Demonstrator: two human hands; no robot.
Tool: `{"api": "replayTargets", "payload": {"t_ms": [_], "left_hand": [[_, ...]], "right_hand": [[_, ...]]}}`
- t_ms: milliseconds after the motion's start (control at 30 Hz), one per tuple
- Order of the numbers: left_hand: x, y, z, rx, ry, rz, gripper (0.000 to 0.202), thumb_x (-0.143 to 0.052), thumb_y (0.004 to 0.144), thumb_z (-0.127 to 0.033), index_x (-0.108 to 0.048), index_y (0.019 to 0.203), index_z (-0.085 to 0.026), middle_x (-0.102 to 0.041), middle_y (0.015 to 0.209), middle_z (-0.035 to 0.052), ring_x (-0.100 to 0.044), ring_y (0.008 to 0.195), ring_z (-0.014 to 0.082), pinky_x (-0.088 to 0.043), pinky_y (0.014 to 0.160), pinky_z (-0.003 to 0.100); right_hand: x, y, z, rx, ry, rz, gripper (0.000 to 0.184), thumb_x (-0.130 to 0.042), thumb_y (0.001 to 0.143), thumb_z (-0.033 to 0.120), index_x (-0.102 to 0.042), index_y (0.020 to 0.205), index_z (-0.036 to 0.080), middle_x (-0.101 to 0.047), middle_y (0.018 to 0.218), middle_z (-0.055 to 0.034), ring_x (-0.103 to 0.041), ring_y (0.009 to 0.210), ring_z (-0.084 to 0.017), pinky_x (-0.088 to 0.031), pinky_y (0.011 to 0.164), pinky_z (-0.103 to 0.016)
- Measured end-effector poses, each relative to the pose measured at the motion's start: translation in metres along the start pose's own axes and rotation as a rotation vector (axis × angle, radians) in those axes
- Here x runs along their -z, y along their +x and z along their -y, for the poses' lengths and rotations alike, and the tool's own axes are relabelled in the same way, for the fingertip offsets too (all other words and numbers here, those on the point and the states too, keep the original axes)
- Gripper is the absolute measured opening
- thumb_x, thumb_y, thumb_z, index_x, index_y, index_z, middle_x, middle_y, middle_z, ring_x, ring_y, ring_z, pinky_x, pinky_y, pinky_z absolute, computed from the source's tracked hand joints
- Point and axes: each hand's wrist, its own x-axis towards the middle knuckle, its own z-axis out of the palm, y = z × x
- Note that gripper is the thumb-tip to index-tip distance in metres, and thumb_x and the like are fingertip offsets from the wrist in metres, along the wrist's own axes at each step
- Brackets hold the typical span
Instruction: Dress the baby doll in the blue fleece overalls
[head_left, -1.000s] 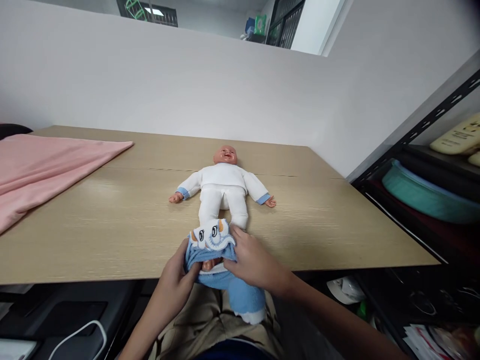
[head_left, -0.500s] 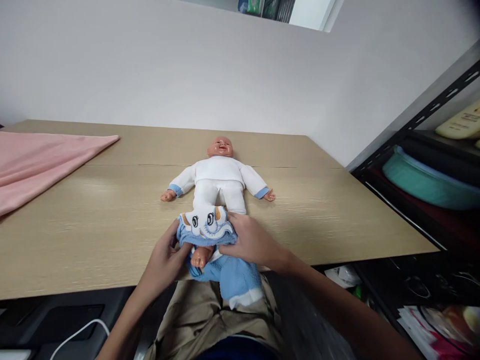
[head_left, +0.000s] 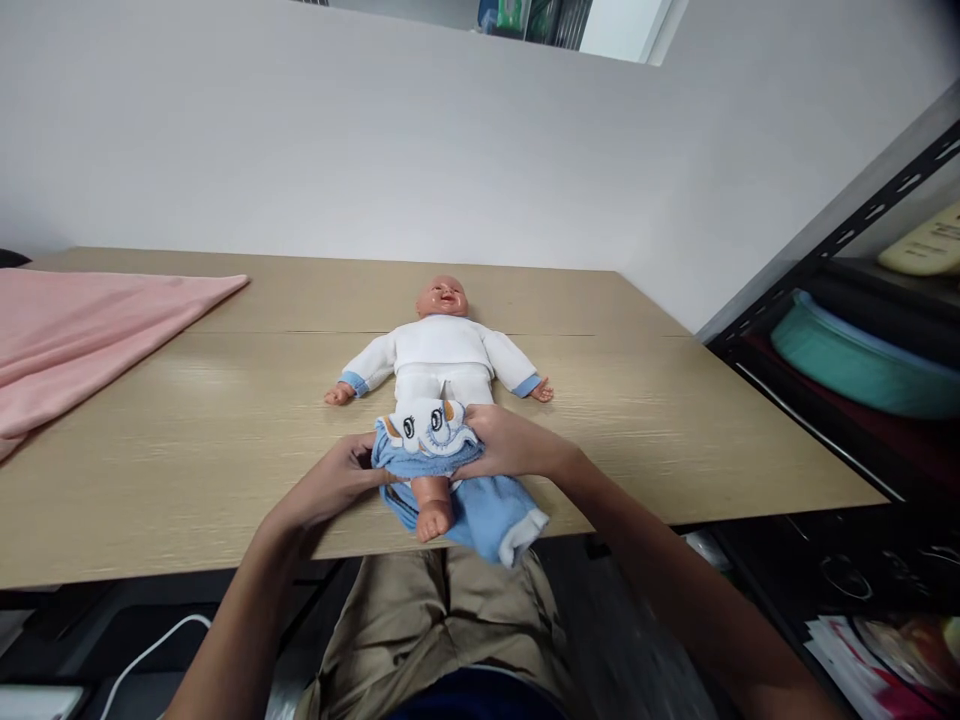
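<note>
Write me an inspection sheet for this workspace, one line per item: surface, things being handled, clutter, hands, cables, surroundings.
Surface: wood-toned table, with a seam running across it.
Things being handled: doll in white, lying face up; blue garment with an animal face, around its lower legs, one bare foot showing.
Clutter: pink cloth at the table's left.
Hands: left hand and right hand grip opposite sides of the garment.
Cables: white cable, lower left, off the tabletop.
Surroundings: pale wall behind; black shelving on the right, holding a teal item.
</note>
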Motion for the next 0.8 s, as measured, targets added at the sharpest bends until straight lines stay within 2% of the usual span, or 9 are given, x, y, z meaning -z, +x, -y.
{"api": "replayTargets", "payload": {"t_ms": [167, 233, 367, 433, 533, 600, 667, 733, 800], "left_hand": [[0.012, 0.002, 0.004, -0.001, 0.037, 0.086, 0.03, -0.086, 0.087, -0.043, -0.082, 0.1, -0.016, -0.078, 0.103, 0.0046, -0.066, 0.097, 0.0219, -0.052, 0.092, 0.03], [0.017, 0.002, 0.006, -0.006, 0.034, 0.099, 0.032, -0.085, 0.089, -0.042, -0.081, 0.107, -0.016, -0.078, 0.109, 0.0057, -0.067, 0.101, 0.0228, -0.053, 0.093, 0.031], [0.022, 0.001, 0.002, 0.007, 0.054, 0.082, 0.031, -0.087, 0.087, -0.041, -0.079, 0.105, -0.016, -0.077, 0.106, 0.0057, -0.067, 0.097, 0.0226, -0.054, 0.091, 0.031], [0.023, -0.002, -0.001, 0.031, 0.054, 0.059, 0.036, -0.089, 0.086, -0.042, -0.078, 0.11, -0.017, -0.077, 0.109, 0.0066, -0.068, 0.1, 0.0243, -0.055, 0.091, 0.033], [0.024, -0.006, 0.0, 0.034, 0.031, -0.004, 0.045, -0.091, 0.085, -0.045, -0.076, 0.117, -0.018, -0.076, 0.117, 0.0079, -0.068, 0.108, 0.0273, -0.055, 0.095, 0.034], [0.026, -0.009, 0.005, -0.035, 0.022, -0.06, 0.051, -0.092, 0.083, -0.053, -0.074, 0.115, -0.019, -0.074, 0.113, 0.007, -0.067, 0.105, 0.0262, -0.055, 0.091, 0.032], [0.028, -0.011, 0.008, -0.112, 0.031, -0.093, 0.054, -0.088, 0.083, -0.064, -0.074, 0.11, -0.018, -0.072, 0.105, 0.0059, -0.066, 0.098, 0.0238, -0.054, 0.085, 0.03], [0.031, -0.011, 0.009, -0.143, 0.071, -0.074, 0.055, -0.079, 0.09, -0.07, -0.074, 0.105, -0.018, -0.07, 0.101, 0.0062, -0.065, 0.094, 0.0229, -0.054, 0.084, 0.03], [0.032, -0.01, 0.004, -0.147, 0.152, -0.08, 0.052, -0.069, 0.098, -0.069, -0.074, 0.105, -0.018, -0.071, 0.104, 0.0079, -0.066, 0.098, 0.024, -0.054, 0.089, 0.032]], "right_hand": [[0.002, 0.002, -0.003, 0.02, 0.063, 0.038, 0.039, -0.086, 0.09, 0.055, -0.082, 0.108, 0.021, -0.082, 0.113, -0.0081, -0.073, 0.108, -0.027, -0.054, 0.1, -0.037], [0.0, 0.001, 0.0, -0.008, 0.124, -0.007, 0.04, -0.084, 0.092, 0.057, -0.082, 0.107, 0.021, -0.082, 0.111, -0.0068, -0.073, 0.107, -0.026, -0.054, 0.099, -0.036], [-0.003, -0.002, 0.01, -0.13, 0.219, -0.15, 0.052, -0.088, 0.085, 0.062, -0.077, 0.111, 0.018, -0.08, 0.107, -0.0059, -0.072, 0.099, -0.025, -0.055, 0.093, -0.036], [0.0, -0.009, 0.015, -0.168, 0.169, -0.22, 0.056, -0.086, 0.086, 0.065, -0.074, 0.113, 0.018, -0.077, 0.111, -0.008, -0.069, 0.113, -0.03, -0.051, 0.106, -0.043], [0.003, -0.025, 0.018, -0.222, 0.189, -0.271, 0.047, -0.075, 0.095, 0.065, -0.07, 0.108, 0.02, -0.072, 0.115, -0.0091, -0.053, 0.14, -0.037, -0.035, 0.124, -0.054], [0.001, -0.038, 0.015, -0.215, 0.378, -0.251, 0.041, -0.073, 0.099, 0.061, -0.067, 0.11, 0.021, -0.068, 0.117, -0.0072, -0.053, 0.139, -0.033, -0.037, 0.123, -0.049], [-0.006, -0.047, 0.01, -0.172, 0.664, -0.224, 0.04, -0.075, 0.099, 0.056, -0.063, 0.115, 0.022, -0.064, 0.113, -0.0039, -0.06, 0.121, -0.024, -0.045, 0.113, -0.04], [-0.015, -0.052, 0.007, -0.135, 0.936, -0.206, 0.043, -0.08, 0.096, 0.052, -0.059, 0.121, 0.023, -0.061, 0.11, -0.0014, -0.061, 0.109, -0.018, -0.05, 0.103, -0.032], [-0.026, -0.052, 0.008, -0.111, 1.084, -0.218, 0.051, -0.085, 0.093, 0.047, -0.056, 0.129, 0.025, -0.062, 0.116, -0.0017, -0.061, 0.113, -0.017, -0.049, 0.104, -0.03]]}}
